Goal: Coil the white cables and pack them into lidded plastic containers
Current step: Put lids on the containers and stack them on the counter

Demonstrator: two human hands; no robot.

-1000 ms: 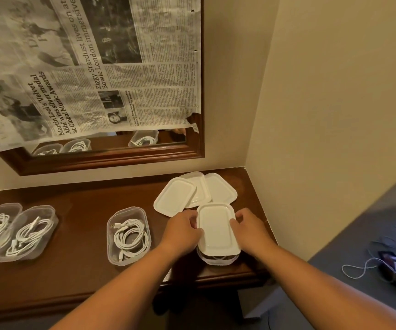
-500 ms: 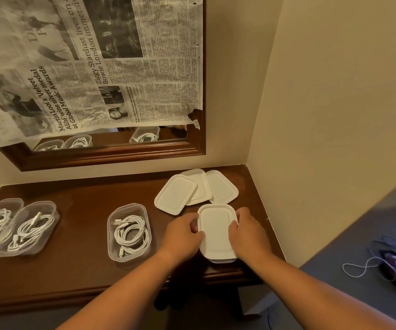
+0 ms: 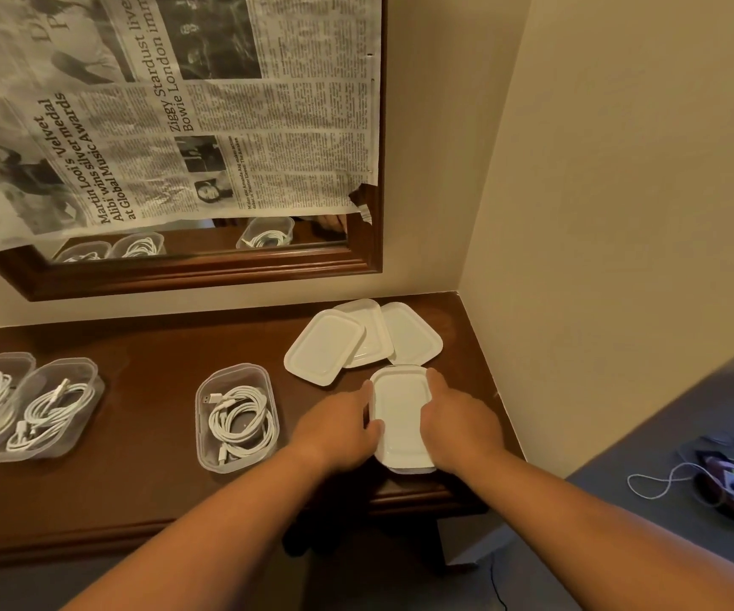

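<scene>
Lid [image 3: 401, 416], white, atop container [image 3: 413, 470]: long axis ran front-to-back; left hand [image 3: 338, 427] and right hand [image 3: 457, 423] flanked it, fingers [image 3: 363, 392] curled over its long edges.

home bedrm corner, wood dresser [image 3: 144, 491], framed mirror [image 3: 206, 271], carpet floor [image 3: 665, 500]

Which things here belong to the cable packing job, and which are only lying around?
Job: left hand and right hand holding the lidded container; three spare lids; three open containers of coiled white cables.
Lying about: newspaper, mirror, dark object on the floor.
</scene>
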